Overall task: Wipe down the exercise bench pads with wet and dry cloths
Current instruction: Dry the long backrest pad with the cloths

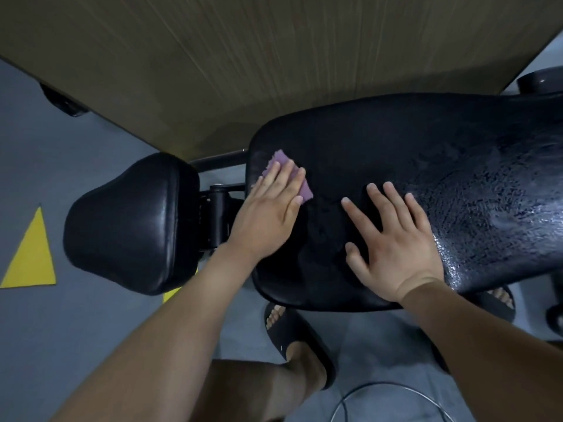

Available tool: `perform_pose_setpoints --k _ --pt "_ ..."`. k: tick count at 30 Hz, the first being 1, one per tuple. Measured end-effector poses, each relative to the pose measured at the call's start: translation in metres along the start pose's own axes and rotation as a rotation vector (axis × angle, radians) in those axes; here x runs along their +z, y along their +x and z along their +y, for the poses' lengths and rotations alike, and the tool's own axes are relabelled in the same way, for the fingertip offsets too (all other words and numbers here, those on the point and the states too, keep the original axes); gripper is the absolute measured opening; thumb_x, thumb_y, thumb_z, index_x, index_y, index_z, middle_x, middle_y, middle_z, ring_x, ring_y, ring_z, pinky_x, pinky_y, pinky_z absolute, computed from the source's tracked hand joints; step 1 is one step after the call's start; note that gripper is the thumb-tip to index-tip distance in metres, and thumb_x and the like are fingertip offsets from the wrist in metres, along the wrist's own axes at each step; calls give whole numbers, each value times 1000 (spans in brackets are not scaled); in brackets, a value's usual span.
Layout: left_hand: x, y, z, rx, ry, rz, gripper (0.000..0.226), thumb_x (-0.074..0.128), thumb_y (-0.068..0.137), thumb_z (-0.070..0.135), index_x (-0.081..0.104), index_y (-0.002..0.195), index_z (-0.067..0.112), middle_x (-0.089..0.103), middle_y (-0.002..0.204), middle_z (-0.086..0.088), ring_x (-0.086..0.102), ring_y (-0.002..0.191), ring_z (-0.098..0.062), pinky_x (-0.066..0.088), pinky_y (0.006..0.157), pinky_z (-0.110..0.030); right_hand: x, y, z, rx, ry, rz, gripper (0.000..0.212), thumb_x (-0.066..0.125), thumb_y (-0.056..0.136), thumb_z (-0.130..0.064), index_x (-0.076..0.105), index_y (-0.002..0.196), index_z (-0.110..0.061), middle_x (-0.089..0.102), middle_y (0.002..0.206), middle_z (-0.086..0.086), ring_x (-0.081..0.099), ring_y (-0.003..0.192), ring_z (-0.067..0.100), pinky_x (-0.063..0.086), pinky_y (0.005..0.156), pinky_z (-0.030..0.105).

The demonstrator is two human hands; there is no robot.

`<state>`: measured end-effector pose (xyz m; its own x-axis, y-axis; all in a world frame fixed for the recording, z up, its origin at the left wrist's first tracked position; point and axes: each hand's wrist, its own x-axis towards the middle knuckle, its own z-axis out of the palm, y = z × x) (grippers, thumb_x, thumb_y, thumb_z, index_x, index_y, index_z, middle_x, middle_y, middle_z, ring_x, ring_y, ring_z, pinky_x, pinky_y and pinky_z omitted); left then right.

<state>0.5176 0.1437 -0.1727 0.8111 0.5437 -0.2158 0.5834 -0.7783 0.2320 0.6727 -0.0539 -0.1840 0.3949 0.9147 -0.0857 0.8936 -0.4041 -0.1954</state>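
Head view, near to far. Nearest you, your feet in black sandals (292,336) stand on the grey floor (76,330), with a thin cable (380,388) looping beside them.

Above them, both forearms reach forward onto the long pad (411,153), the black surface being wiped. Your right hand (393,242) lies flat on it with the fingers spread wide, holding nothing, and appears to act as a brace. Your left hand (268,208) is also flat. Its fingers are straight and close together, and they press a purple cloth (281,158) against the pad rather than gripping it. The cloth shows past the fingertips and beside the little finger. Whether it is the wet or the dry one cannot be told.

Key relation: the cloth sits at the pad's left end, near its far corner, and the pad's long axis runs off to the right of both hands. Beyond your right hand the pad glistens with beaded moisture, while around your hands it looks dull. That wet stretch is nearer your right hand, so a stroke with the cloth would likely have to travel rightward along the long axis, past the bracing hand.

Left of your left hand, just apart from the long pad, is the small pad (128,223); your left hand is the nearer one to it. A yellow triangle (30,254) marks the floor farther left. Farthest off, a wood panel (243,56) rises behind the bench.
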Motion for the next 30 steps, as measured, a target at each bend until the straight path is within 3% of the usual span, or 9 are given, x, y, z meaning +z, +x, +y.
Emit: perform_pose_setpoints --k 7,12,14,17,20,27,30 --pt "-20 91 -15 -169 1 15 53 19 111 44 11 162 36 3 171 9 -7 158 -17 0 125 -46 1 1 2 -2 8 -2 73 40 89 -54 33 159 -32 27 165 14 15 156 33 13 126 52" --pt "-38 149 -20 -153 -104 -61 55 23 110 43 15 163 33 20 169 8 13 157 -19 13 126 -36 -1 2 5 -7 7 -34 75 41 89 -56 29 160 -33 24 166 14 11 157 32 14 125 53" --pt "-40 148 -17 -168 -112 -48 59 24 109 44 7 164 30 25 168 7 20 154 -20 19 124 -37 -1 3 5 -6 15 -29 75 42 88 -55 31 159 -32 25 166 14 13 156 33 15 125 53" --pt "-31 120 -5 -148 -28 10 64 20 110 44 -5 163 19 5 172 -1 3 158 -16 6 128 -36 0 3 4 -9 17 -18 75 43 88 -55 32 159 -32 26 165 14 14 156 33 15 125 53" --pt "-22 91 5 -90 -3 -3 63 14 110 48 0 163 16 -9 171 2 -13 156 -11 -10 125 -30 -1 2 3 -10 8 -24 75 42 89 -55 30 159 -33 25 166 14 13 156 32 14 125 52" --pt "-20 94 11 -109 -11 -48 60 12 109 51 5 164 26 -12 171 0 -16 156 -19 -8 126 -38 -2 2 3 1 17 -12 74 42 89 -54 32 159 -32 28 165 14 15 156 32 15 125 52" --pt "-23 123 14 -147 9 -35 60 12 109 52 8 164 28 -7 171 -4 -9 158 -22 -3 127 -40 -1 2 4 1 14 -18 75 44 88 -54 33 158 -32 28 165 14 15 156 33 15 125 53"
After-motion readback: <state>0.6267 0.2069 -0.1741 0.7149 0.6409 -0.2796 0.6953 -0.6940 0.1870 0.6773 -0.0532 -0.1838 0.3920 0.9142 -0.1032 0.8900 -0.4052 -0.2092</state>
